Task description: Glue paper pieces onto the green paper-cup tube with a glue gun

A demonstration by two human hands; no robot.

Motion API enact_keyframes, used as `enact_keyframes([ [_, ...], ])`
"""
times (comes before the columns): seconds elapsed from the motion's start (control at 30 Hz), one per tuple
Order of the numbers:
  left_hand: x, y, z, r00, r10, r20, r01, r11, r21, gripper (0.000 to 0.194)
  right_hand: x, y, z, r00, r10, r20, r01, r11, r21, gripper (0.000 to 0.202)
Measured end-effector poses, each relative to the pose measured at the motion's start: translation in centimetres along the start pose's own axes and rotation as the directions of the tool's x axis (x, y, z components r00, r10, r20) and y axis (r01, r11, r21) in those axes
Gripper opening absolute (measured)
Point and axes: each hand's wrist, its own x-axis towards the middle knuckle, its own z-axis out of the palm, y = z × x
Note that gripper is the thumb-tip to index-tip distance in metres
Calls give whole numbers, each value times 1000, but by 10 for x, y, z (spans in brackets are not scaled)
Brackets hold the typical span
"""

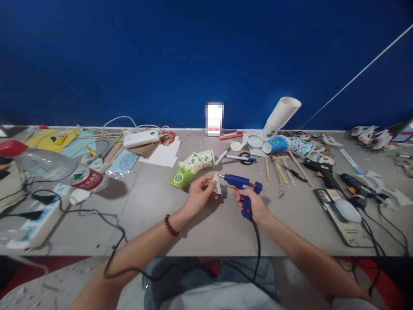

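So, where did the glue gun (241, 181) lie from the paper (217, 185)?

To its right. The barrel ran crosswise, its long axis going from right to left, with the tip (220, 175) aimed at the paper's upper part.

Did they touch?

I couldn't tell. The tip sat so near the upper edge that it seemed to meet it, and one view from above didn't settle the depth.

What were the right fingers (238, 196) doing?

They were wrapped around the grip (247, 208), which hung down from the barrel toward the near side. How hard they squeezed, I couldn't say. The cord (257, 241) dropped from the grip's foot past the tabletop's (145, 215) near edge.

And the left fingers (210, 188)?

Pinched on the paper, which poked up out of them, its longer side roughly across the line of the barrel.

Which were nearer the tip?

The left ones, clearly; the right ones held farther back along the gun. I judged the gap between tip and paper to matter most.

Anything close by?

Yes, the green cups (193, 167) lay in a bent row, just beyond the left fingers and apart from the paper.
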Motion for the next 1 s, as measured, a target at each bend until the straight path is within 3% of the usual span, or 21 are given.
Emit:
enact_keyframes([
  [0.5,-2,-6,-3,998,61,-29,-56,984,167,33,-7,0,6,973,-45,-225,-8,973,-230,25],
  [0.83,-2,-3,-2,998,48,-35,-43,989,142,34,-7,5,3,961,-191,-202,118,937,-328,27],
  [1.0,-2,-4,-2,999,43,-33,-38,989,143,34,-8,3,5,955,-155,-251,71,946,-316,26],
])
